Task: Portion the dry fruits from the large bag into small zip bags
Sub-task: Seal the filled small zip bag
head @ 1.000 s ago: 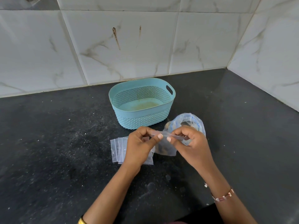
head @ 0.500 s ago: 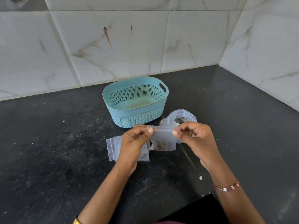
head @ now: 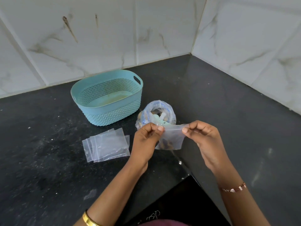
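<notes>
Head view: small zip bag (head: 172,137) stretched between both hands.
Left hand (head: 145,141) and right hand (head: 206,141) pinch its top corners, fingers curled.

Teal perforated basket (head: 112,110), black speckled counter (head: 48,152), grey-veined white tiles (head: 162,30)

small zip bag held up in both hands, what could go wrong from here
1. The small zip bag hangs from pinches by the left hand and right hand; if its top isn't fully sealed, the dry fruits could spill.
2. The large bag stands open just behind; a bump might tip it.
</notes>
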{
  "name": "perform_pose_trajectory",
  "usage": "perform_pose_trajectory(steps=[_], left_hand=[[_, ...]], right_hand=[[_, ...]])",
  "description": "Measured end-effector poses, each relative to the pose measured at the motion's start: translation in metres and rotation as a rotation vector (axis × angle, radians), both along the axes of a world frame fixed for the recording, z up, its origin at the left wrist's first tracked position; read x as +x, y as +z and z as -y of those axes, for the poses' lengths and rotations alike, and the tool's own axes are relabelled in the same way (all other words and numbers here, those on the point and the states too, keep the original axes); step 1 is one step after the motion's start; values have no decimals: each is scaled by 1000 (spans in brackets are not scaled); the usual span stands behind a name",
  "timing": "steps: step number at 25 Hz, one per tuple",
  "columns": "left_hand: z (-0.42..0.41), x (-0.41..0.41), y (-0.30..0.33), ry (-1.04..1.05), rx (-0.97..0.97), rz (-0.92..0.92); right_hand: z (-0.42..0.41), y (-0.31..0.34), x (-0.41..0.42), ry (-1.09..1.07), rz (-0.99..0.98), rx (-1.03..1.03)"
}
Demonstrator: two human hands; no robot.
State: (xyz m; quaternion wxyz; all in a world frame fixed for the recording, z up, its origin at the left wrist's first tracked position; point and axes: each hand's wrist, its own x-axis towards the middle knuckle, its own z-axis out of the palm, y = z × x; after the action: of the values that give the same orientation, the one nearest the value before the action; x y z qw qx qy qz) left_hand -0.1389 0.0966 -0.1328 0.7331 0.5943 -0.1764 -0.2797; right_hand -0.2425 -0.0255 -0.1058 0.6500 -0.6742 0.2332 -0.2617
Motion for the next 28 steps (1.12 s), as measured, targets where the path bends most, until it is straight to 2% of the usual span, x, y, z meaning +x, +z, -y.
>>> perform_pose_trajectory(steps=[4, 10, 15, 18, 20, 24, 28], left_hand=[[21, -15, -4, -162, -1, -88], [49, -31, -21, -269, 119, -55], [65, -38, -27, -264, 150, -79], [70, -37, -31, -279, 124, -164], [71, -36, -29, -288, 86, -238], [74, -35, -29, -255, 110, -260], [74, -31, -29, -311, 118, -294]], right_hand=[[16, -7, -21, -100, -72, 87], [26, -25, -35, -194, -134, 87], [29, -31, -37, -161, -157, -56], [33, -34, -35, -192, -160, -107], [35, -36, -32, -212, -168, -123], [34, -40, -26, -244, -216, -153], [40, -42, -32, -248, -175, -84]])
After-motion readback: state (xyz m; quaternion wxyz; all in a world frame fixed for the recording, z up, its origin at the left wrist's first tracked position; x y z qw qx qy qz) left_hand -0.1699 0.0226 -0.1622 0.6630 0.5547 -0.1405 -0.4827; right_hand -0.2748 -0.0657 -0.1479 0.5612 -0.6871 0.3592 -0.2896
